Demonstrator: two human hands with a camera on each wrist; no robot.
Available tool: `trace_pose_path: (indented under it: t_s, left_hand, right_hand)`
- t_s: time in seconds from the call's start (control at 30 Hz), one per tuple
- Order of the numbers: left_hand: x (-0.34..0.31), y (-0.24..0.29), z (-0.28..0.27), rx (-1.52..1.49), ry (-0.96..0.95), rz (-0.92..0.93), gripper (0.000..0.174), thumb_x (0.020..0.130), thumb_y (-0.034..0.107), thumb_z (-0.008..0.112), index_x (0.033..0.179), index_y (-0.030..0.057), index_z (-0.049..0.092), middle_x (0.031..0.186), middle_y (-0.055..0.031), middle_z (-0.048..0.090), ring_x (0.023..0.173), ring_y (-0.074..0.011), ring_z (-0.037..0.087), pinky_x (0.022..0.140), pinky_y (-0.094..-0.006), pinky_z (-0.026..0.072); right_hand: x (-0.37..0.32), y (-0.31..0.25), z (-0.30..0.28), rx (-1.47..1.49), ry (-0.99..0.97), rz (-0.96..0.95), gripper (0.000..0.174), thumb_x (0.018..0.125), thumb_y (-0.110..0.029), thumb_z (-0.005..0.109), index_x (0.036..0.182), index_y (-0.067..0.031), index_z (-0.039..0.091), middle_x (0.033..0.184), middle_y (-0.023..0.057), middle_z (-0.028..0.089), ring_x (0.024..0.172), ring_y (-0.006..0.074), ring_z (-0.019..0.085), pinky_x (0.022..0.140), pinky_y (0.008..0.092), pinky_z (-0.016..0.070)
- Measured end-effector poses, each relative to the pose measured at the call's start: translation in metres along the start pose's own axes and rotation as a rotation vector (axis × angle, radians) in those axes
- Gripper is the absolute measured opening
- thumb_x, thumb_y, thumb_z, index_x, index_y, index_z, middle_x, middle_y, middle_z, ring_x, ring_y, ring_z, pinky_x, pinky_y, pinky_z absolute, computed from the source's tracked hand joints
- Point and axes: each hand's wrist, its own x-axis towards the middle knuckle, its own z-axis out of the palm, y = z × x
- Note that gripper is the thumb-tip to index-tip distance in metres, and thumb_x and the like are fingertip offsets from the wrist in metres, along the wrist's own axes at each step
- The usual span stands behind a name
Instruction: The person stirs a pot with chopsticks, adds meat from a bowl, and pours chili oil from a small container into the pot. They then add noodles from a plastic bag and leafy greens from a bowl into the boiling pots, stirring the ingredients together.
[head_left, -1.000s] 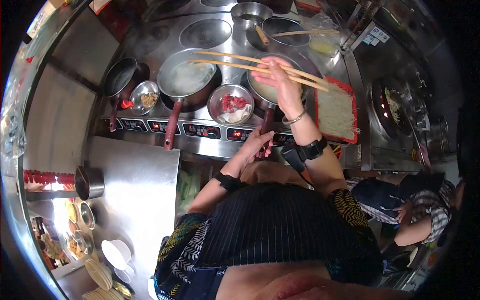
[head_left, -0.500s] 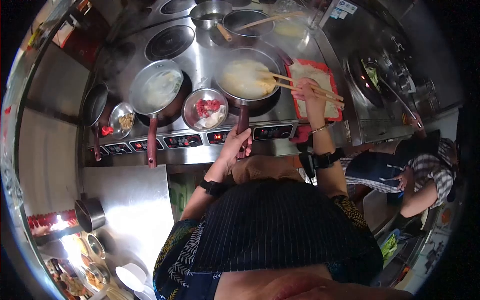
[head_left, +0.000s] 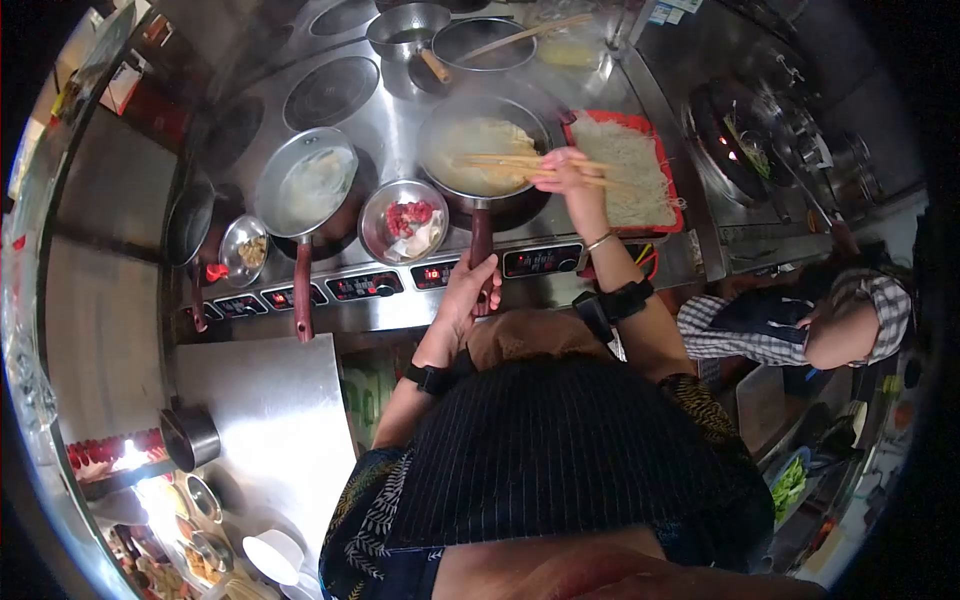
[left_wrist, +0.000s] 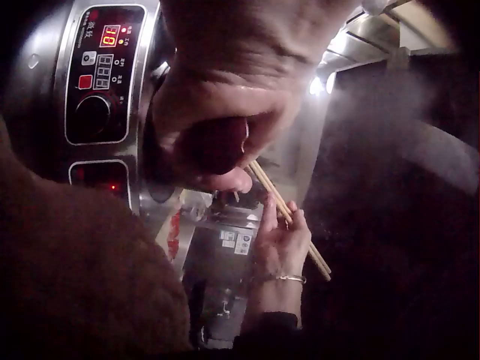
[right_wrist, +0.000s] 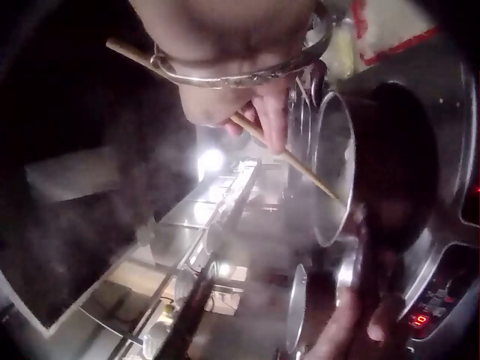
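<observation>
On the stove (head_left: pixel 397 118), furthest left, a dark pan (head_left: pixel 190 225) sits with a small bowl (head_left: pixel 243 250) at its four o'clock. Next comes a pale pan (head_left: pixel 312 182), its own red grip pointing to six o'clock. At this pan's three o'clock is a meat bowl (head_left: pixel 403 220) with red pieces in it.

Right of that stands the steaming noodle pan (head_left: pixel 480 140). Its dark red handle (head_left: pixel 481 235) runs out toward six o'clock, over the control panel. The left hand (head_left: pixel 468 290) has its fingers wrapped round the end of that handle in a firm grip.

The chopsticks (head_left: pixel 500 162) lie nearly level across the noodle pan, tips toward nine o'clock over the noodles. The right hand (head_left: pixel 568 172) pinches them at the pan's three o'clock edge, fingers curled round both sticks, a bangle on the wrist.

Just beside the pan, at its three o'clock, is a red tray (head_left: pixel 660 230) spread with pale noodles. Well apart at the far right, another person (head_left: pixel 850 320) in a checked shirt is bent over.
</observation>
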Motion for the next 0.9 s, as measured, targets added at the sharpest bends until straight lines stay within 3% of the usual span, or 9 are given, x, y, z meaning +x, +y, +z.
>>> trace_pose_path:
  t_s: [0.27,0.4,0.47,0.6,0.67,0.8,0.87,0.9]
  left_hand:
    - [0.002,-0.001,-0.001,0.002,-0.025,0.014,0.020,0.087,0.022,0.053,0.096,0.0093,0.041,0.064,-0.0016,0.049,0.044,-0.0112,0.046,0.038,-0.0238,0.0380]
    - [0.002,0.000,0.000,-0.004,-0.024,-0.003,0.019,0.087,0.022,0.053,0.097,0.0101,0.042,0.065,-0.0013,0.049,0.045,-0.0108,0.046,0.038,-0.0234,0.0378]
    - [0.001,-0.001,-0.001,0.005,-0.013,-0.004,0.020,0.087,0.023,0.053,0.097,0.0104,0.042,0.065,-0.0010,0.049,0.045,-0.0105,0.046,0.038,-0.0231,0.0374]
    - [0.002,-0.001,0.000,0.005,-0.003,-0.008,0.020,0.087,0.023,0.053,0.098,0.0099,0.042,0.065,-0.0011,0.049,0.045,-0.0107,0.046,0.038,-0.0233,0.0374]
    - [0.002,-0.001,-0.001,-0.001,-0.020,0.008,0.020,0.087,0.023,0.053,0.098,0.0093,0.042,0.065,-0.0012,0.049,0.045,-0.0108,0.046,0.038,-0.0236,0.0376]
    - [0.002,0.000,0.000,0.000,-0.022,0.014,0.021,0.087,0.023,0.053,0.098,0.0089,0.042,0.065,-0.0014,0.049,0.044,-0.0111,0.046,0.038,-0.0237,0.0378]
    - [0.002,-0.001,0.000,0.010,0.004,-0.003,0.022,0.087,0.023,0.054,0.098,0.0089,0.042,0.065,-0.0016,0.049,0.044,-0.0113,0.046,0.038,-0.0236,0.0378]
    - [0.002,-0.001,0.000,0.011,0.005,0.000,0.022,0.087,0.023,0.054,0.098,0.0089,0.042,0.065,-0.0016,0.049,0.044,-0.0113,0.046,0.038,-0.0236,0.0378]
  right_hand:
    - [-0.009,-0.038,-0.035,0.188,0.252,-0.026,0.029,0.090,-0.024,0.046,0.096,0.0034,0.049,0.085,0.0176,0.058,0.071,0.0279,0.064,0.060,0.0299,0.0555]
    - [-0.015,-0.042,-0.033,0.130,0.200,-0.082,0.029,0.090,-0.026,0.046,0.095,0.0029,0.051,0.082,0.0161,0.059,0.068,0.0255,0.064,0.058,0.0285,0.0549]
    - [-0.018,-0.052,-0.032,-0.023,-0.002,0.055,0.028,0.090,-0.025,0.047,0.091,0.0018,0.054,0.078,0.0132,0.059,0.065,0.0217,0.064,0.056,0.0267,0.0541]
    - [-0.016,-0.077,-0.048,-0.159,-0.015,0.015,0.027,0.089,-0.024,0.048,0.089,0.0008,0.056,0.075,0.0109,0.059,0.060,0.0183,0.063,0.053,0.0245,0.0531]
    - [-0.012,-0.085,-0.052,-0.197,0.143,-0.094,0.026,0.088,-0.024,0.048,0.090,0.0004,0.057,0.073,0.0099,0.059,0.058,0.0171,0.062,0.051,0.0236,0.0522]
    - [0.001,-0.072,-0.044,-0.106,0.156,-0.099,0.025,0.088,-0.024,0.048,0.091,-0.0005,0.057,0.078,0.0104,0.058,0.056,0.0169,0.062,0.050,0.0227,0.0516]
    - [0.009,-0.047,-0.041,-0.107,0.099,0.083,0.024,0.088,-0.024,0.049,0.094,-0.0016,0.055,0.084,0.0120,0.057,0.062,0.0195,0.063,0.055,0.0255,0.0532]
    - [0.011,-0.034,-0.037,-0.105,0.096,0.081,0.024,0.088,-0.024,0.049,0.094,-0.0016,0.055,0.084,0.0120,0.057,0.062,0.0195,0.063,0.055,0.0255,0.0532]
